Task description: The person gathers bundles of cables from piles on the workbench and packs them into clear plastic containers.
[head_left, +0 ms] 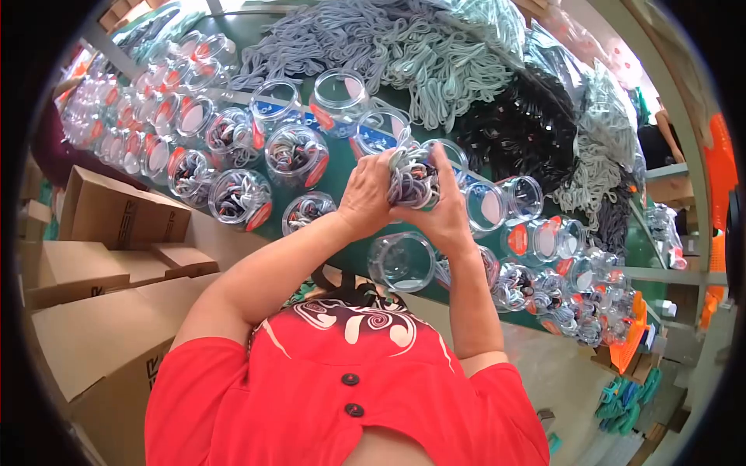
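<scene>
A bunch of looped grey, white and dark cords (412, 180) is held up over the table between my two hands. My left hand (365, 193) curls against its left side, and my right hand (444, 206) wraps its right side with the thumb below. Part of the bunch is hidden by the fingers, and I cannot tell whether a jar surrounds it. Just under my hands lies a clear plastic jar (402, 262) with no cords visible in it. Open clear jars (339, 93) stand behind my hands, and a cord-filled jar (297, 154) sits to the left.
Large piles of grey cords (443, 58) and black cords (521, 120) cover the back of the green table. Many jars crowd the left, and more filled jars (544, 287) line the right. Cardboard boxes (116, 217) stand at the left, below the table edge.
</scene>
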A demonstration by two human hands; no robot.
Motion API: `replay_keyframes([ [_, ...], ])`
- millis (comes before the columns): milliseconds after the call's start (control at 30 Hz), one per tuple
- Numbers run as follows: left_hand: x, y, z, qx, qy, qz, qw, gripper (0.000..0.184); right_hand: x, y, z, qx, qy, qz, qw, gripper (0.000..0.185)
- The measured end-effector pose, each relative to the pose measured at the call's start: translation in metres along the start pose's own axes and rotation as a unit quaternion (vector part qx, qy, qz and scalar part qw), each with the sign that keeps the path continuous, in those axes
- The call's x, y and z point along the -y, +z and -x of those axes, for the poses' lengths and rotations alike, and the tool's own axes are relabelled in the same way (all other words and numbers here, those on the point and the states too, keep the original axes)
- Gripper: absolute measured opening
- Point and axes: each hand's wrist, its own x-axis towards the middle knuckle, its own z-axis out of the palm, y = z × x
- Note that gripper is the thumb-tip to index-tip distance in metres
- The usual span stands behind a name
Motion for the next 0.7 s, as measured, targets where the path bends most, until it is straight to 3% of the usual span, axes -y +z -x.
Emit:
replay_keyframes([
  [100,0.002,-0.019,-0.003,0.042,0.021,0.090,0.995,0.084,-0.007,0.005,-0.003,-0.013,-0.076,0.088,0.993,0.090],
  [200,0.020,-0.048,-0.016,0.173,0.119,0.158,0.965,0.078,-0.002,0.012,0.005,-0.002,-0.143,0.175,0.974,0.076],
  [233,0.029,-0.050,-0.015,0.216,0.069,0.150,0.962,0.072,-0.001,0.015,0.009,0.013,-0.140,0.184,0.973,0.074],
  [333,0.032,-0.060,-0.006,0.224,0.013,0.236,0.945,0.079,-0.001,0.017,0.008,0.075,-0.136,0.174,0.973,0.077],
  [367,0.030,-0.067,-0.010,0.321,-0.110,0.409,0.847,0.097,0.000,0.015,0.006,0.088,-0.136,0.140,0.977,0.080],
  [467,0.036,-0.067,-0.007,0.267,-0.083,0.359,0.890,0.114,0.004,0.011,0.002,0.107,-0.126,0.031,0.986,0.093],
  [533,0.032,-0.072,-0.006,0.230,-0.006,0.285,0.931,0.115,0.003,0.013,0.003,0.087,-0.105,0.009,0.991,0.098],
  [600,0.020,-0.069,-0.005,0.165,0.048,0.224,0.959,0.113,-0.002,0.015,0.001,0.121,-0.116,0.049,0.985,0.084],
  [633,0.022,-0.054,-0.002,0.111,0.074,0.175,0.976,0.103,-0.011,0.020,0.002,0.130,-0.142,0.068,0.979,0.080],
  [700,0.029,-0.037,-0.002,0.098,0.052,0.127,0.986,0.093,-0.013,0.024,0.002,0.114,-0.179,0.090,0.973,0.069],
])
